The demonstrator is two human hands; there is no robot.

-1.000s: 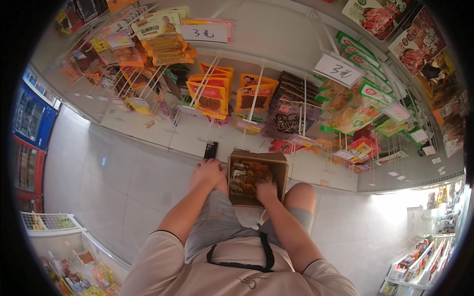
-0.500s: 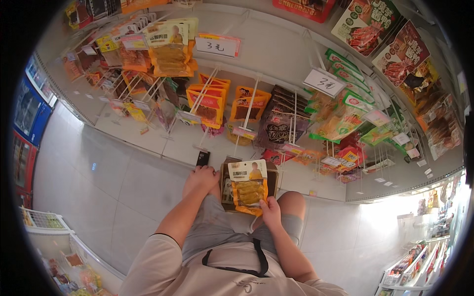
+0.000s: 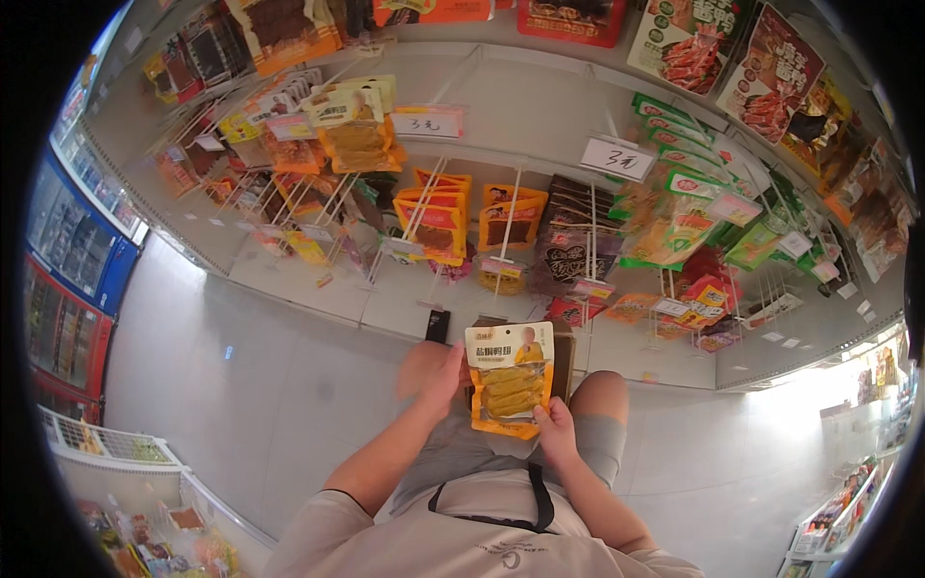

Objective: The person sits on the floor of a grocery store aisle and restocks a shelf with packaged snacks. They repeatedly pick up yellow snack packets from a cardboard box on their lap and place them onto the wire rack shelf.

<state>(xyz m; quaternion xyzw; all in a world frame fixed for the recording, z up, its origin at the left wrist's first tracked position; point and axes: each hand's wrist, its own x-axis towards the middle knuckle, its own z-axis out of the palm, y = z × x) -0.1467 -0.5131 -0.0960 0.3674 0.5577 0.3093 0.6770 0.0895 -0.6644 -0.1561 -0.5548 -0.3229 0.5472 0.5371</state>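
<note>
A flat snack packet [image 3: 511, 385] with a cream top, an orange lower part and a clear window over brown food faces up in front of me. The thumb and fingers of my right hand [image 3: 557, 433] pinch its lower right corner. Along its left edge is my left hand [image 3: 443, 380]; some of its fingers are hidden at the packet, so whether they grip it is unclear. Partly covered by the packet, a brown cardboard box [image 3: 563, 364] stands between my knees.
Several hanging packets fill the shelf hooks ahead, such as orange pouches [image 3: 432, 223] and green-edged packets [image 3: 674, 217]. A small black object [image 3: 437, 326] lies by the shelf base. Blue and red fridges [image 3: 82, 241] stand at left, a white rack [image 3: 116, 445] at lower left.
My left hand has come off my left knee to the packet's left edge. The packet, still in my right hand, now lies more squarely toward me. The view has shifted slightly.
</note>
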